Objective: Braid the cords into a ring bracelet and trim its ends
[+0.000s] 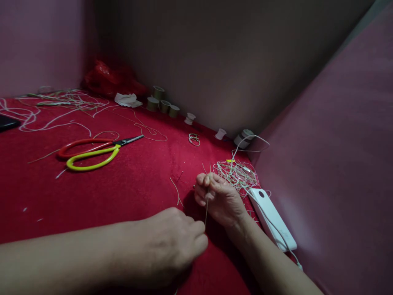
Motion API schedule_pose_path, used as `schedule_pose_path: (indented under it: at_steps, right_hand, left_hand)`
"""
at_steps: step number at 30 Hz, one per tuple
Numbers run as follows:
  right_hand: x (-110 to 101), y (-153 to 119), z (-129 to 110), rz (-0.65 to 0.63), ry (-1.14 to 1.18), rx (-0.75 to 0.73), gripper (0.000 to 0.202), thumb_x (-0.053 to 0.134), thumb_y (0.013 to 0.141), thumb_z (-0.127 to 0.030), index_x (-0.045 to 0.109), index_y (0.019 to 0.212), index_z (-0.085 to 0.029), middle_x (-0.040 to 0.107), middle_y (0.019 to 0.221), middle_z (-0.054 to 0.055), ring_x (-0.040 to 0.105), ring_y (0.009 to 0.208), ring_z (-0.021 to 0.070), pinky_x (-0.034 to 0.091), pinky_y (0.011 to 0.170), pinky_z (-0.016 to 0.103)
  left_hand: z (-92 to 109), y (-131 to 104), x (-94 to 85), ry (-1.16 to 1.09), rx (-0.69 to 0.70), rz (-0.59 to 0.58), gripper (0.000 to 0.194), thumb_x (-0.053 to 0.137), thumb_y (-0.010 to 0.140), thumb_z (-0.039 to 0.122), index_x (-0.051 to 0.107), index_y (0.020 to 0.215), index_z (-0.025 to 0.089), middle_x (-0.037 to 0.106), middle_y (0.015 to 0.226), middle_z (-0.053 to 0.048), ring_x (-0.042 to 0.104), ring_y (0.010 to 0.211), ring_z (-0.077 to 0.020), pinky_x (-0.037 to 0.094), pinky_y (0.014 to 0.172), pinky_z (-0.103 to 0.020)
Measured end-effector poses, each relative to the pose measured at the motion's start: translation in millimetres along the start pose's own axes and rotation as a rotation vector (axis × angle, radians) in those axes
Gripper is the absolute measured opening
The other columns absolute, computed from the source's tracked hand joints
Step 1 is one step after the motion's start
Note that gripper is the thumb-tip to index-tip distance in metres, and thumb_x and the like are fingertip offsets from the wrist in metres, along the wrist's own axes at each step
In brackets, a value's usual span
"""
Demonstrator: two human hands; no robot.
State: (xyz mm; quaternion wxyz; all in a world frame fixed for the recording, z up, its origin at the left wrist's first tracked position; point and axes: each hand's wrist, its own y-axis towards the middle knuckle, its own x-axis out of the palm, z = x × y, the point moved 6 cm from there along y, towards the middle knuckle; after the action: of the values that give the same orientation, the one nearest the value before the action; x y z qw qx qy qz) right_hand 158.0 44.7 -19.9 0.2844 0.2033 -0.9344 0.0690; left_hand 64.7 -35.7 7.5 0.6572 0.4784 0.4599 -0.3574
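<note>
A thin greenish cord (206, 211) runs taut between my two hands over a red cloth (147, 176). My right hand (218, 196) pinches its upper part between thumb and fingers, and a short end sticks up above the fingertips. Lower down and to the left, my left hand (175, 241) is closed in a fist with its back to me, at the cord's lower end. Its fingertips are hidden. Short cord scraps (175, 191) and a pin (180, 176) lie just left of my right hand.
Scissors with red and yellow handles (92, 153) lie at the left. Loose cords (61, 106), thread spools (165, 106) and a red plastic bag (107, 80) line the back. A cord tangle (238, 175) and a white power bank (273, 219) with a cable are at the right wall.
</note>
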Motion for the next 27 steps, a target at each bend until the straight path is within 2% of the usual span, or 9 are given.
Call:
schedule_pose_path:
  at_steps: [4,7,12,14,17,19,23,25,27]
  right_hand:
    - [-12,1,-10,0.019,0.018,-0.026,0.014,0.076,0.066,-0.024,0.064,0.068,-0.016,0.055,0.075,-0.001,0.041,0.056,0.0074,0.035,0.051,0.023]
    - [-16,1,-18,0.009,0.033,-0.042,0.015,0.075,0.068,-0.026,0.063,0.068,-0.017,0.056,0.072,-0.002,0.039,0.054,0.0070,0.033,0.050,0.022]
    - [-14,-1,-21,-0.039,0.059,-0.030,0.013,0.073,0.070,-0.025,0.062,0.067,-0.018,0.057,0.067,-0.002,0.038,0.051,0.0065,0.032,0.049,0.021]
    - [-13,-1,-18,-0.055,0.069,-0.016,0.012,0.072,0.070,-0.024,0.063,0.067,-0.018,0.058,0.068,-0.002,0.041,0.052,0.0069,0.033,0.049,0.021]
    - [-9,-1,-14,-0.079,0.072,0.006,0.011,0.072,0.069,-0.024,0.064,0.068,-0.017,0.061,0.074,0.000,0.044,0.052,0.0071,0.034,0.048,0.022]
    - [-6,-1,-10,-0.084,0.063,0.023,0.013,0.073,0.068,-0.024,0.064,0.068,-0.016,0.063,0.081,0.002,0.045,0.053,0.0071,0.036,0.048,0.022]
    - [1,-3,-2,-0.106,0.068,0.062,0.014,0.074,0.067,-0.022,0.062,0.067,-0.014,0.061,0.084,0.001,0.044,0.052,0.0059,0.039,0.048,0.022]
    - [4,-4,2,-0.121,0.056,0.075,0.014,0.074,0.068,-0.022,0.064,0.070,-0.014,0.059,0.077,0.001,0.046,0.051,0.0066,0.041,0.049,0.022]
    - [3,-4,6,-0.124,0.034,0.091,0.014,0.074,0.069,-0.024,0.065,0.073,-0.014,0.058,0.071,0.000,0.050,0.052,0.0087,0.042,0.050,0.023]
  left_hand:
    - [-47,-9,-11.5,-0.182,-0.277,0.059,0.017,0.046,0.079,0.003,0.047,0.073,0.019,0.051,0.060,0.003,0.038,0.045,-0.0096,0.029,0.043,-0.025]
    - [-81,-17,-37.2,0.022,-0.444,0.198,0.021,0.044,0.082,0.009,0.038,0.066,0.021,0.037,0.057,0.005,0.029,0.045,-0.0087,0.022,0.046,-0.026]
    - [-100,-35,-91.6,0.318,-0.608,0.406,0.022,0.041,0.088,0.018,0.042,0.066,0.017,0.030,0.064,0.005,0.028,0.057,-0.0077,0.021,0.057,-0.025]
    - [-107,-43,-101.3,0.277,-0.637,0.376,0.020,0.043,0.086,0.016,0.046,0.066,0.015,0.033,0.062,0.006,0.027,0.056,-0.0060,0.021,0.058,-0.022]
    - [-121,-47,-88.0,0.056,-0.624,0.043,0.017,0.050,0.081,0.015,0.057,0.066,0.013,0.040,0.053,0.007,0.031,0.051,-0.0044,0.020,0.052,-0.017]
    - [-125,-46,-77.4,-0.054,-0.660,-0.082,0.016,0.051,0.079,0.015,0.064,0.071,0.013,0.052,0.058,0.004,0.041,0.053,-0.0062,0.026,0.052,-0.016]
    - [-117,-28,-57.5,-0.445,-0.808,0.083,0.022,0.053,0.081,0.031,0.067,0.090,0.016,0.063,0.068,-0.001,0.052,0.058,-0.0123,0.039,0.055,-0.021]
    - [-107,-20,-38.4,-0.760,-0.877,0.138,0.028,0.057,0.080,0.037,0.065,0.097,0.016,0.061,0.061,0.000,0.049,0.051,-0.0119,0.038,0.048,-0.021]
    - [-98,-13,-23.2,-0.959,-0.864,0.155,0.028,0.060,0.080,0.038,0.063,0.098,0.017,0.062,0.058,0.000,0.048,0.047,-0.0104,0.036,0.045,-0.020]
